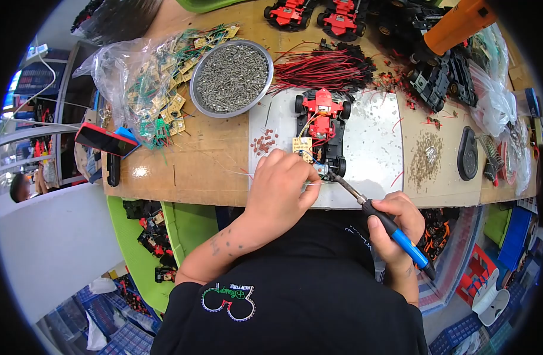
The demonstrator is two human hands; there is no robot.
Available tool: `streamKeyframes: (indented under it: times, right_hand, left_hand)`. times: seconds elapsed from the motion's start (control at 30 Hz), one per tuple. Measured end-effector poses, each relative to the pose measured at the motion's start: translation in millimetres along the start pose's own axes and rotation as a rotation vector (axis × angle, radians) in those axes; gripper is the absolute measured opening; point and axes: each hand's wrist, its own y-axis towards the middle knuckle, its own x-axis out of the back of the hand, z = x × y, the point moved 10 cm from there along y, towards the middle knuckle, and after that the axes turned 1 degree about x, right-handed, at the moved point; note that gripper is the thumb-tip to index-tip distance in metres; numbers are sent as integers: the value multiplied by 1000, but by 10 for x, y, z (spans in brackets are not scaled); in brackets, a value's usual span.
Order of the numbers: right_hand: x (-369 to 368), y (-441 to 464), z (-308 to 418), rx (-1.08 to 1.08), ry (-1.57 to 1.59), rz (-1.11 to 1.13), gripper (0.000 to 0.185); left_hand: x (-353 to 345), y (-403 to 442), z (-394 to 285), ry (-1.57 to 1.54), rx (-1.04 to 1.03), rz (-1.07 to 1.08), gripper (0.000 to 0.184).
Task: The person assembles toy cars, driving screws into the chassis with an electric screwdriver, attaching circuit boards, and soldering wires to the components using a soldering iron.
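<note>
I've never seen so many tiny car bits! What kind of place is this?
Probably a toy workshop. The right hand holds a blue-and-black, pen-shaped soldering iron, a red-and-black plastic toy car lies by its tip, and a round grey bowl is full of small silvery metal parts, perhaps screws.

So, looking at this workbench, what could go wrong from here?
1. The left hand is close to the slim metal tip of the blue-and-black, pen-shaped soldering iron in the right hand; if hot, a slip might cause a burn.
2. The tip is also near a small, round black wheel, so a stray touch could perhaps scorch it.
</note>
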Motion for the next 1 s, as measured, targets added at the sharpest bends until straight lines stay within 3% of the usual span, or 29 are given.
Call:
streamKeyframes:
  times: [0.77,1.0]
  right_hand:
    - [121,-83,-58,-23,-20,-37,20]
    - [905,-321,-289,-229,-281,-369,19]
  left_hand:
    - [9,30,4,-31,25,40,9]
    - [-18,46,12,-70,53,63,9]
